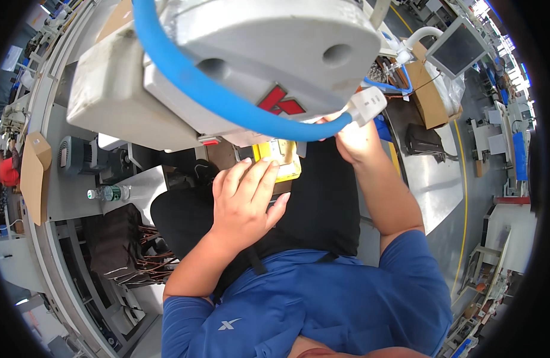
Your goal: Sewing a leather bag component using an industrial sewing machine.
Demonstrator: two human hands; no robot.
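Note:
A grey-white machine head (257, 36) with a red emblem fills the upper middle, crossed by a thick blue hose (185, 83) ending in a white fitting (368, 104). Beneath it is a yellow plate (290, 170) with a lighter middle. My left hand (245, 206) lies with outstretched fingers, tips on the yellow plate's left part, thumb apart. My right hand (355, 145) reaches up at the right side under the machine head; its fingers are mostly hidden behind the hose and fitting, so what they touch is unclear.
Plastic bottles (112, 193) lie on the left metal bench, near a motor (73, 158) and dark stacked pieces (117, 244). At right are a metal table (430, 197), black bundle (424, 140), cardboard box (430, 95) and monitor (457, 48). A person in red (3, 170) is at far left.

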